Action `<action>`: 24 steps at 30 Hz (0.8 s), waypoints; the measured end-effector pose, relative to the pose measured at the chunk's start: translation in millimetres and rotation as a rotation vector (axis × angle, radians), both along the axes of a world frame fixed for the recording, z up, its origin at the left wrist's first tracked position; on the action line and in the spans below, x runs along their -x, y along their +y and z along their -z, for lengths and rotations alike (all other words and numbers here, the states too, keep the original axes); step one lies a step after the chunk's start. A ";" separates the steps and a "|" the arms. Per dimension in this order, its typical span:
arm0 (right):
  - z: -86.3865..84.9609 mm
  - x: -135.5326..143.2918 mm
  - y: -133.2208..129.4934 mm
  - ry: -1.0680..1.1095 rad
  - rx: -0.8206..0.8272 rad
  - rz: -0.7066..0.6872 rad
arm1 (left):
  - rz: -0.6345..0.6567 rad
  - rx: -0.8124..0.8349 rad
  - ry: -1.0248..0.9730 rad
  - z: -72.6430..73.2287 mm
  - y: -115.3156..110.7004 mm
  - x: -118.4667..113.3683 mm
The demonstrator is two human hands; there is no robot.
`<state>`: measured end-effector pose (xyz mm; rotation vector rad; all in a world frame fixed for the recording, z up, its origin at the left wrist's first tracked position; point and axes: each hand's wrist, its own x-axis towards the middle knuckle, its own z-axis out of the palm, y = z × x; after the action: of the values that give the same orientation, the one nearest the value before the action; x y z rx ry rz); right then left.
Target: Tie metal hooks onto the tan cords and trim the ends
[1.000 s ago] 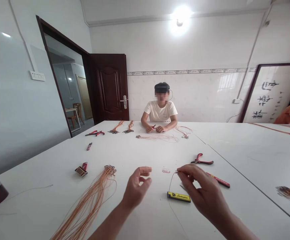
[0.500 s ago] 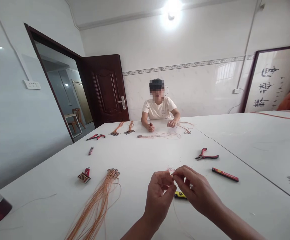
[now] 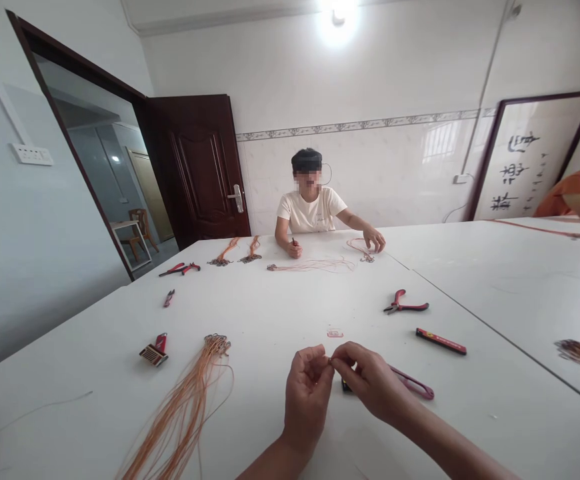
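My left hand (image 3: pixel 306 393) and my right hand (image 3: pixel 365 377) meet above the white table (image 3: pixel 270 320), fingertips pinched together. Between them is a tiny dark thing, too small to make out. Under my right wrist lies a purple-handled tool (image 3: pixel 415 383), partly covered by the arm. To the left of my hands, a bundle of thin orange lines (image 3: pixel 177 407) runs toward me, with a cluster of metal clips or hooks (image 3: pixel 217 345) at its far end.
Red-handled pliers (image 3: pixel 404 303) and a red, narrow box (image 3: pixel 441 341) lie to the right. A striped matchbox-like box (image 3: pixel 154 355) and small cutters (image 3: pixel 169 298) are on the left. Across the table sits a person (image 3: pixel 310 210); another person's orange sleeve (image 3: pixel 575 187) shows far right.
My view has turned slightly right. My hands stay pinched together, and more of the purple-handled tool shows. The person opposite has reached a hand outward over a small bundle of lines.
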<state>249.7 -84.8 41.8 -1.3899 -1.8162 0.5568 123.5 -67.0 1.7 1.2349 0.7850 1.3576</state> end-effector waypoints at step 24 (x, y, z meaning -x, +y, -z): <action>15.8 2.6 7.8 0.101 0.008 -0.001 | 0.052 0.025 0.085 2.9 7.6 4.5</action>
<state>247.1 -77.0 25.9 -1.3418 -1.7361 0.6247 119.1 -59.4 -1.3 1.2917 0.8214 1.2565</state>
